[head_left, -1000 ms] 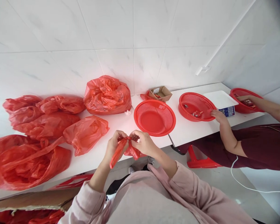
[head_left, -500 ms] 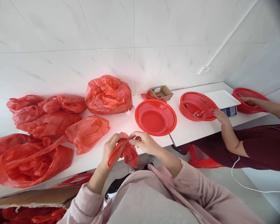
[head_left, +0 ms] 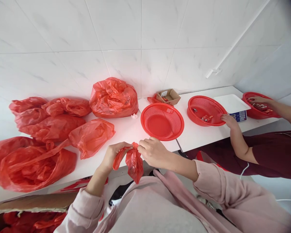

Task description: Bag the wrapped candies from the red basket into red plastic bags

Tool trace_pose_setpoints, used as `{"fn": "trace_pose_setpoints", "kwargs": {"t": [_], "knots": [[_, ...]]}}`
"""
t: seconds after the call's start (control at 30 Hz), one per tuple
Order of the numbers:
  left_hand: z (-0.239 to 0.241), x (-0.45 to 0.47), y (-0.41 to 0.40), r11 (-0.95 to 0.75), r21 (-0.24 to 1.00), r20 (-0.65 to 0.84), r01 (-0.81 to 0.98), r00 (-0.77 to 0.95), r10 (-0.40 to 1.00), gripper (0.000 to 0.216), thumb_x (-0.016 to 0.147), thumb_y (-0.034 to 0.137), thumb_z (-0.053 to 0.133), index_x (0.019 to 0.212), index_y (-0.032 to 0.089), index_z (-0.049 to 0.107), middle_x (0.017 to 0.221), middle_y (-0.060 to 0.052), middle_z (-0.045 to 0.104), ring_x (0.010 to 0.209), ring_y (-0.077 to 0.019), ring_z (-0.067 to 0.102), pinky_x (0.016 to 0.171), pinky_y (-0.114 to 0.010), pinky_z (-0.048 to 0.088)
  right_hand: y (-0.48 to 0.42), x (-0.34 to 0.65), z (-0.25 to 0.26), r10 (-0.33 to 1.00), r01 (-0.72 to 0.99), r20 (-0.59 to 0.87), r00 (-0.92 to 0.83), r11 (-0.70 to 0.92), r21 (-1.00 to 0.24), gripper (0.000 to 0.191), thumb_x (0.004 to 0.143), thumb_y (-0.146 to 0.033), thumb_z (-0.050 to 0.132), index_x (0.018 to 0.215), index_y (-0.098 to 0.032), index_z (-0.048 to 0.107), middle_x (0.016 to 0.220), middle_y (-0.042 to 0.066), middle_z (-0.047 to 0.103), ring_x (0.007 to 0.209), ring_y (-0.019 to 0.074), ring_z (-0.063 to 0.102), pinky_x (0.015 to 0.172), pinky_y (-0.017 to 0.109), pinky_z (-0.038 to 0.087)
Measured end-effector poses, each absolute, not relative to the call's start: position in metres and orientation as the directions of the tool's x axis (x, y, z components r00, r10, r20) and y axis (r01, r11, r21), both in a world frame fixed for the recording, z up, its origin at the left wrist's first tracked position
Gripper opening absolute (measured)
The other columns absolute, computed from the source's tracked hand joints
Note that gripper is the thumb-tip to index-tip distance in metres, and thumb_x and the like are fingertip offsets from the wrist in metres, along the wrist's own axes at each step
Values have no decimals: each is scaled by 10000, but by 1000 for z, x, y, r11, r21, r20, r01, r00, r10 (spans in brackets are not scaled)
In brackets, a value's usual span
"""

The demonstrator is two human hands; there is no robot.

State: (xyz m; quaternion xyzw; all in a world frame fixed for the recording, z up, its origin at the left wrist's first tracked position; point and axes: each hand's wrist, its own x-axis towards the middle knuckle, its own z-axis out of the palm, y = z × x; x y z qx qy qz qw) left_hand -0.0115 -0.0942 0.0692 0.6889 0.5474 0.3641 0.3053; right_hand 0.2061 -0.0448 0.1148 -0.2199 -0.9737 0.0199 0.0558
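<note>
Hands now pull apart at the small red bag (head_left: pixel 134 163): a second ago both bunched tight on its neck, now left hand (head_left: pixel 114 153) pinches one handle strip and right hand (head_left: pixel 153 151) is clamped on the other, bag hanging lower off the surface (head_left: pixel 126 129) edge. Reads like a knot drawn tight, my guess. Empty red basket (head_left: pixel 162 121) sits at 1 o'clock, filled red bags (head_left: pixel 48 129) at 10 o'clock. Co-worker's hand (head_left: pixel 229 121) rests by a second basket (head_left: pixel 205 110) at 2 o'clock.
</note>
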Motion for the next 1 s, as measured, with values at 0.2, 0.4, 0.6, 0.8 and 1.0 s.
{"fn": "trace_pose_setpoints", "kwargs": {"t": [0.2,0.4,0.6,0.8,1.0], "knots": [[71,-13,-99,-171,842,165,512,57,985,189,899,348,572,881,188,671,810,-35,733,743,-160,681,710,-242,514,-42,214,101,562,515,90,-822,802,-302,100,912,-180,513,886,-165,609,874,58,628,755,163,563,654,299,355],[83,-5,-93,-191,819,177,541,79,981,171,906,333,573,900,186,661,839,-27,720,744,-136,667,710,-226,503,-36,201,82,705,463,179,-687,613,-640,473,869,-438,640,1290,-260,516,1281,79,551,968,175,619,730,277,473],[77,1,-98,-343,669,390,660,82,917,133,878,306,625,908,213,714,829,-34,721,788,-164,647,726,-269,504,-37,176,42,712,520,142,-687,619,-589,150,946,-258,529,1001,-242,668,1002,20,675,897,152,629,713,244,448],[84,13,-111,-362,671,401,647,94,911,113,892,242,599,901,197,703,802,-35,708,796,-160,631,723,-264,498,-37,172,20,718,549,70,-693,588,-594,158,906,-166,528,829,-195,662,834,18,681,801,159,619,690,250,435],[85,1,-119,7,831,121,556,-193,974,190,878,375,602,871,207,692,848,-22,725,776,-152,665,723,-243,507,-48,177,30,753,431,143,-642,509,-746,267,868,-322,633,1126,-253,625,1108,36,662,980,194,636,808,292,496]]}}
